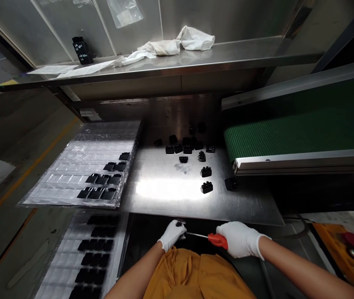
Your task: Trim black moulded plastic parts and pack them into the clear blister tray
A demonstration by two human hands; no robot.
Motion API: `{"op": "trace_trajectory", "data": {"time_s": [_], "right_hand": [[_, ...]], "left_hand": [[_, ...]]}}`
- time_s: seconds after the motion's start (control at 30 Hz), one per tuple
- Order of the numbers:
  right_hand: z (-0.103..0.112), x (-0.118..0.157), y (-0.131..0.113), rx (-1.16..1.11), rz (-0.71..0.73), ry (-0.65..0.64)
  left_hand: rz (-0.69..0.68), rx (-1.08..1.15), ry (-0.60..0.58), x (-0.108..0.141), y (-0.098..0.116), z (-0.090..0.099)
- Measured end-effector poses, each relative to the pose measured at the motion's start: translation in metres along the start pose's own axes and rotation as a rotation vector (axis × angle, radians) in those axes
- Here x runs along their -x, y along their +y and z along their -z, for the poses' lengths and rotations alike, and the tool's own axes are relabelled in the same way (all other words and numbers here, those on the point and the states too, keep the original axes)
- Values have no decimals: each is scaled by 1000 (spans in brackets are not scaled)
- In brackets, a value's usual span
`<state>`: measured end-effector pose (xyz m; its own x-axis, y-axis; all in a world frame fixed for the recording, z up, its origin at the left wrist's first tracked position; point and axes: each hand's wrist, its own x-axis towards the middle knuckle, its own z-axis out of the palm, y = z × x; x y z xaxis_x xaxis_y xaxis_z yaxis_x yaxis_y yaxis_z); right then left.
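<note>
Beside steel sheeting [164, 199], left fingers [174, 232] pinch black plastic [179, 224], right fingers [230, 231] clench a screwdriver [218, 241].

Left hand [172, 235] beside right hand [240, 239], gloved

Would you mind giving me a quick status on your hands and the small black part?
Left hand pinching small black part. Right hand gripping orange-handled screwdriver, shaft pointing at the part. Nothing between them.

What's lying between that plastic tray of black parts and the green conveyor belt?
In the head view, a stainless steel tabletop with small black parts scattered on it lies between the tray and the green conveyor belt.
</note>
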<state>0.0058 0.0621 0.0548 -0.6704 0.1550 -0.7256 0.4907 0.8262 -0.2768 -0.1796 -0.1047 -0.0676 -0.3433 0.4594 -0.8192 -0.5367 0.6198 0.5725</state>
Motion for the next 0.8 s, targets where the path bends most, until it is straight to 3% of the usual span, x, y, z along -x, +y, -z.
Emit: {"op": "trace_trajectory", "data": {"time_s": [0.23, 0.4, 0.8], "right_hand": [[-3, 1, -6, 27, 0, 12], [-6, -1, -7, 41, -1, -17], [4, 4, -4, 13, 1, 17]], "left_hand": [[338, 535, 5, 0, 10, 8], [477, 703, 24, 1, 13, 13], [384, 556, 100, 1, 7, 3]]}}
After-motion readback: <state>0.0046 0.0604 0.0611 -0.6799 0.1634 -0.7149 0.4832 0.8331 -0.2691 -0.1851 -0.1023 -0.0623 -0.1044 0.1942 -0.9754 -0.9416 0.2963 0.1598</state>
